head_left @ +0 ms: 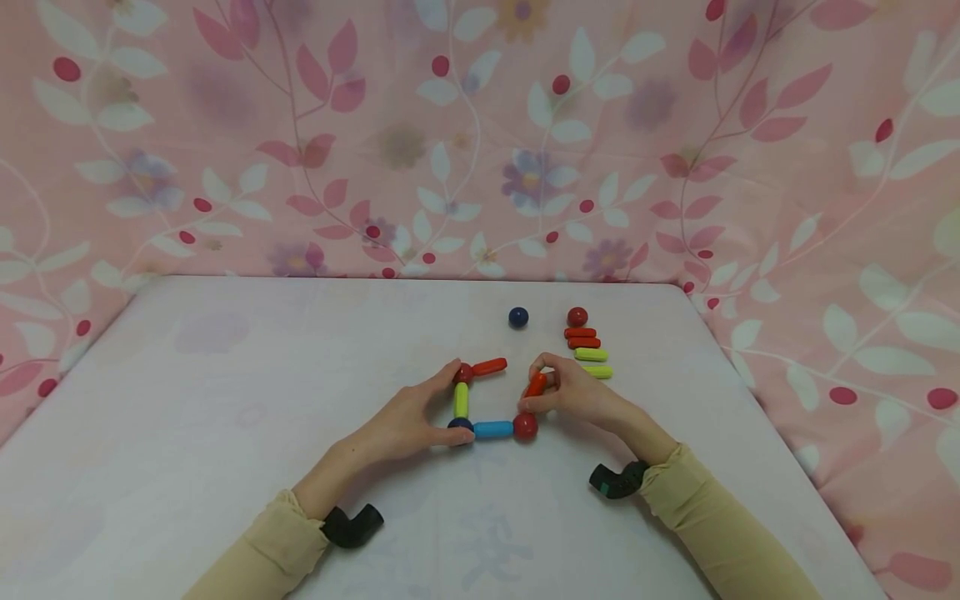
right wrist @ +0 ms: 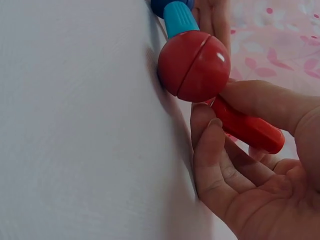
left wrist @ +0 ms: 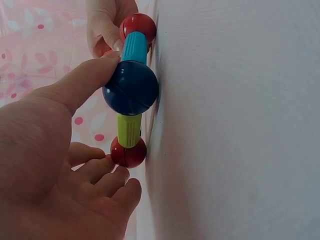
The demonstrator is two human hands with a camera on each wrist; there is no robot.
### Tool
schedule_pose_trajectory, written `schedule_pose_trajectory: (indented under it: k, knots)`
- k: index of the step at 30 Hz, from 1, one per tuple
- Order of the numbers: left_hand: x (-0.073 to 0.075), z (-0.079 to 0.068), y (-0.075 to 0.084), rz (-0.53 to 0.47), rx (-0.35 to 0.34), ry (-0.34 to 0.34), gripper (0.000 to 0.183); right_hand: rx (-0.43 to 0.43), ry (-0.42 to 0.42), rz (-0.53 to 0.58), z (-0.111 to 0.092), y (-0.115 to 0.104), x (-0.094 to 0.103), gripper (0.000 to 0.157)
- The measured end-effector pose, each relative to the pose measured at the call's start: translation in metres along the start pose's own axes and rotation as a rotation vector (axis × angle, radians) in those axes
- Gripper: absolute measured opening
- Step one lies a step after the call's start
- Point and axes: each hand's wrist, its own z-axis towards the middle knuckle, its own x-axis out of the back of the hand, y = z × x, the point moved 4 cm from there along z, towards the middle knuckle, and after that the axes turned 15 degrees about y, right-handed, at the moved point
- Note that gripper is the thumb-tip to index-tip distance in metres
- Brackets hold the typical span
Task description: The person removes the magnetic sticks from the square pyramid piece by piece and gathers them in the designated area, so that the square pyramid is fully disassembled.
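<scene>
A U-shaped frame of magnetic balls and rods lies on the table. My left hand (head_left: 401,423) holds its left side, thumb on the dark blue ball (left wrist: 131,89) and fingertips against a red ball (head_left: 464,374). Between those two balls runs a yellow-green rod (head_left: 461,400). From the far red ball, a red rod (head_left: 491,367) points right. A light blue rod (head_left: 492,429) joins the dark blue ball to the near red ball (head_left: 526,427). Thumb and fingers of my right hand (head_left: 581,393) pinch another red rod (right wrist: 250,127), one end right at that near ball.
Behind the frame sits a loose dark blue ball (head_left: 518,317). To its right, a red ball (head_left: 577,317), red rods (head_left: 582,342) and yellow-green rods (head_left: 591,355) form a column beyond my right hand. A floral pink cloth (head_left: 480,167) borders the white table (head_left: 187,400).
</scene>
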Motion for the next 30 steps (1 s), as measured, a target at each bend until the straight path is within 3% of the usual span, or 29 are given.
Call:
schedule_pose_trajectory:
  k: [11, 20, 30]
  knots:
    - [0.000, 0.000, 0.000, 0.005, 0.001, 0.008, 0.103, -0.004, 0.018, -0.032, 0.001, -0.001, 0.000, 0.040]
    - [0.000, -0.001, -0.001, -0.001, -0.005, 0.004, 0.103, 0.117, 0.215, -0.048, -0.003, -0.011, 0.043, 0.033]
    - [0.001, -0.001, -0.001, 0.008, -0.006, 0.006, 0.103, 0.049, 0.309, -0.009, -0.015, 0.033, 0.087, 0.040]
